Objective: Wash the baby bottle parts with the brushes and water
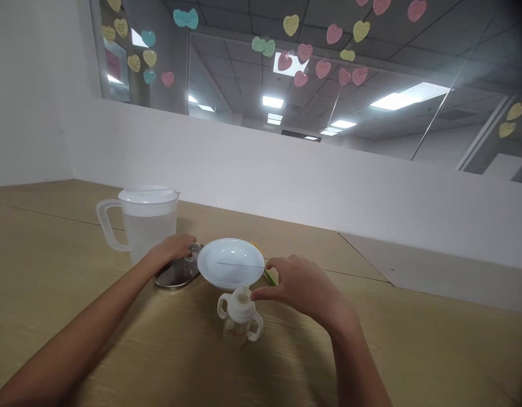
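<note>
Apparently at a reaching-and-handling step, to judge by the pose, with both arms stretched over the wood-toned table [116, 353]. With the left hand [178, 247] above a shiny metal tray [176, 277], bent at the fingers around or just beside a clear rounded piece [193, 249]; cannot tell whether pinched or merely touched. With the right hand [303, 284] beside the white bowl [227, 271] and the two-handled baby bottle [240, 310], spread wide between thumb and forefinger, seemingly around nothing. At the thumb tip, close against or just beside the bottle's white top; at the forefinger tip, near the bowl's right rim; cannot tell contact from a slight gap at either.

Upright on the table, in front of the bowl, for the bottle; beyond it and right of the tray, for the bowl. Behind the bowl's right side, partly hidden, something green [270, 277]. Past the left forearm, a lidded plastic pitcher [148, 226], handle to the left. Farther back, a white wall [286, 183] below glass with heart-shaped notes [305, 52].

Calls, as a judgement, for a secure left-hand hold on the smooth piece before any lift, and for gentle narrowing of the right-hand fingers, without knocking bottle or rim.
</note>
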### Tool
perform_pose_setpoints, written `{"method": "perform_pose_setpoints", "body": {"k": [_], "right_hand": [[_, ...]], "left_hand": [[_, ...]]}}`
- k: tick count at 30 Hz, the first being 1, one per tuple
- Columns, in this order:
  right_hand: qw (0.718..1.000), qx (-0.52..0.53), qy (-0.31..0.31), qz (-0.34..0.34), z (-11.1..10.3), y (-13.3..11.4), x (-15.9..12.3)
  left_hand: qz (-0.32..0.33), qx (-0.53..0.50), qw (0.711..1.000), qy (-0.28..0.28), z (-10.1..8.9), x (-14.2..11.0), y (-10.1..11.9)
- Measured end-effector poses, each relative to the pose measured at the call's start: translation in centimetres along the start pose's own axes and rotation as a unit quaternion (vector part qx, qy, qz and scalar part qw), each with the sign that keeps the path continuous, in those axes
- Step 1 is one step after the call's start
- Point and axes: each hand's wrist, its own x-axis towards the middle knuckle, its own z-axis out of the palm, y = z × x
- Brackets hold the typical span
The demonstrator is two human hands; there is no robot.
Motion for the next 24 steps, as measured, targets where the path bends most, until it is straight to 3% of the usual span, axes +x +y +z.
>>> {"method": "perform_pose_setpoints", "body": {"k": [4, 6, 8, 9, 12, 15, 24], "right_hand": [[1.000, 0.026, 0.015, 0.005, -0.2, 0.7, -0.3], [0.999, 0.033, 0.039, 0.014, -0.5, 0.8, -0.4], [0.995, 0.057, 0.078, 0.006, -0.7, 0.7, -0.4], [0.992, 0.081, 0.097, -0.011, -0.8, 0.5, -0.4], [0.974, 0.167, 0.122, -0.094, -0.8, 0.0, -0.1], [0.960, 0.210, 0.114, -0.146, -0.4, -0.1, 0.4], [0.963, 0.196, 0.031, -0.180, 1.1, 0.2, 1.5]], "left_hand": [[-0.053, 0.046, 0.997, 0.043, -4.2, -2.7, 1.4], [-0.005, 0.013, 0.994, 0.107, -6.4, -4.9, 3.4], [0.057, -0.052, 0.992, 0.100, -7.9, -6.9, 5.8], [0.085, -0.088, 0.990, 0.070, -8.3, -7.7, 7.0], [0.181, -0.138, 0.974, 0.012, -8.0, -8.9, 9.9], [0.225, -0.146, 0.963, -0.006, -6.6, -8.6, 11.3], [0.206, -0.133, 0.967, -0.070, -5.3, -7.6, 11.8]]}}
